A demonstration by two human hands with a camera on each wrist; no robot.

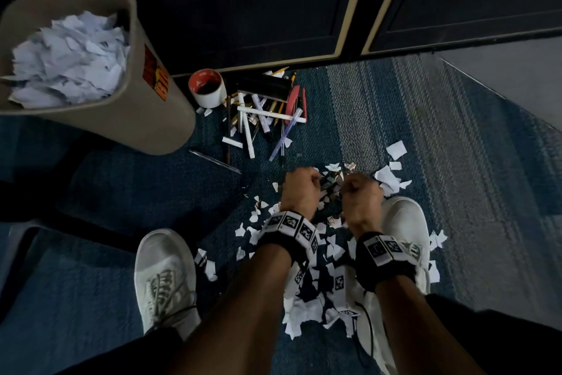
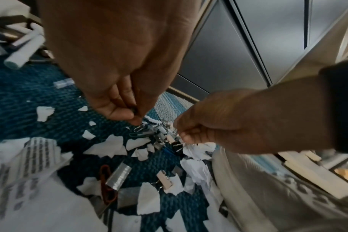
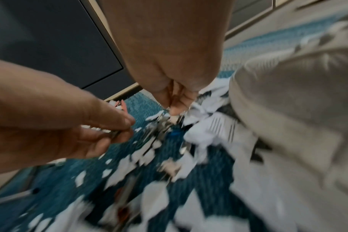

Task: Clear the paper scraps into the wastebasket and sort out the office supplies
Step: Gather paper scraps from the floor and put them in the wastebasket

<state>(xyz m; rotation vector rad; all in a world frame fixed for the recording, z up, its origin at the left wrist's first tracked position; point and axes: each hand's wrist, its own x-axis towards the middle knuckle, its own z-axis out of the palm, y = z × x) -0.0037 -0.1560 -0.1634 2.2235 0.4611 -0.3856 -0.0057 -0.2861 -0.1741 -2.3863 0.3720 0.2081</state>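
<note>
My left hand (image 1: 301, 189) and right hand (image 1: 360, 192) are down on the blue carpet, fists side by side over a small heap of metal clips (image 1: 331, 183). In the left wrist view my left hand (image 2: 135, 116) pinches a few clips between thumb and fingertips. My right hand (image 2: 182, 135) pinches more clips out of the heap (image 2: 159, 138). White paper scraps (image 1: 307, 311) lie scattered around and under my wrists. The grey wastebasket (image 1: 130, 40) at the upper left is full of torn paper. The right wrist view is blurred.
Pens and markers (image 1: 261, 119), a red stapler (image 1: 296, 101) and a white mug (image 1: 206, 87) lie by the dark cabinet doors (image 1: 243, 10). Staple strips (image 2: 118, 175) sit among the scraps. My white shoes (image 1: 165, 277) (image 1: 404, 222) flank the scraps.
</note>
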